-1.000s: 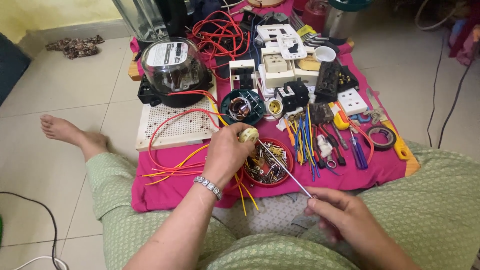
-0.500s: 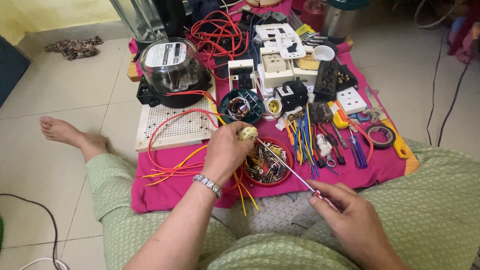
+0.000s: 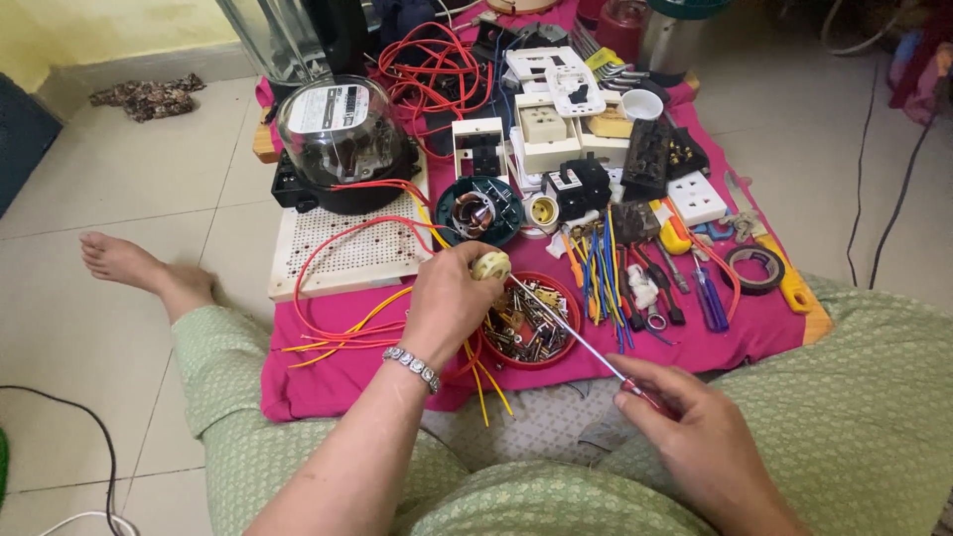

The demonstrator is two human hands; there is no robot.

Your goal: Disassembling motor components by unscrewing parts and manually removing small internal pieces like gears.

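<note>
My left hand point(image 3: 452, 303) grips a small cream round fitting point(image 3: 490, 265) just above a red bowl of screws point(image 3: 531, 323). My right hand point(image 3: 685, 437) holds a long thin screwdriver point(image 3: 571, 333) by its red handle. The shaft runs up and left, and its tip meets the cream fitting. Both hands hover over the near edge of a pink cloth point(image 3: 338, 367) spread on the floor. A metal bracelet point(image 3: 412, 367) circles my left wrist. Yellow and red wires point(image 3: 347, 328) lie under my left hand.
A glass-domed electric meter point(image 3: 342, 139) sits on a white perforated board point(image 3: 342, 258). Around it lie a green round part point(image 3: 476, 210), white sockets point(image 3: 546, 124), coloured wires and screwdrivers point(image 3: 606, 268), a tape roll point(image 3: 754, 268) and a red wire coil point(image 3: 427, 60). My bare foot point(image 3: 129, 263) rests on the tiles.
My right hand has slid slightly down and right along the screwdriver, settling on its red handle. The left hand keeps the cream fitting nearly still.
</note>
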